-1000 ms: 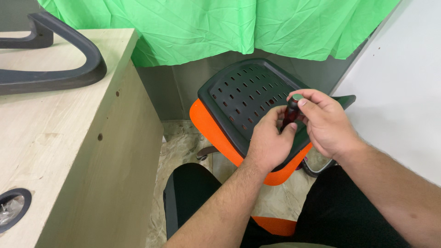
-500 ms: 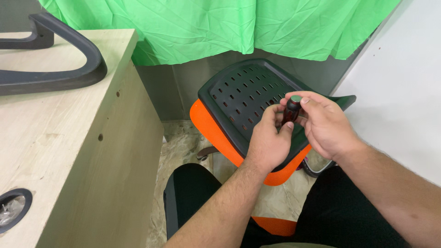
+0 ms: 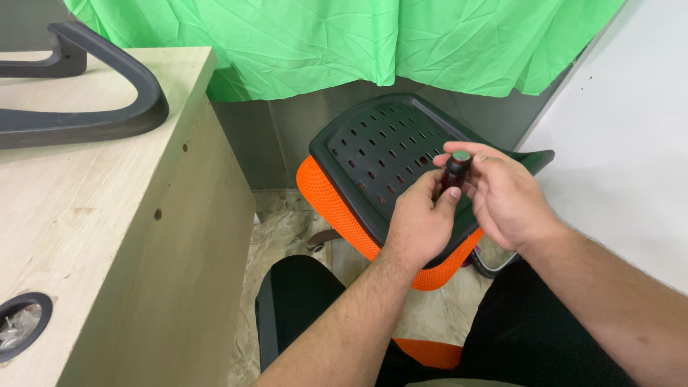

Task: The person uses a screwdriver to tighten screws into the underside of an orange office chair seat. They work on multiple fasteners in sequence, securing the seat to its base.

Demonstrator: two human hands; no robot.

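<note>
We held the small dark cylindrical tool handle with a grey cap (image 3: pixel 456 170) pinched between our left hand (image 3: pixel 423 226) and right hand (image 3: pixel 505 197) above the perforated black plastic chair seat shell (image 3: pixel 373 154), judging that a firm, steady two-handed grip suited it best

Both forearms bare, no sleeves in view, dark hair along them; no watch, ring or band on the left hand (image 3: pixel 419 226) or the right hand (image 3: pixel 505 197). Short trimmed nails on the fingers (image 3: pixel 450 195). Black trousers (image 3: pixel 530 333) on both legs, plain fabric with no visible pattern, showing below the forearms.
</note>
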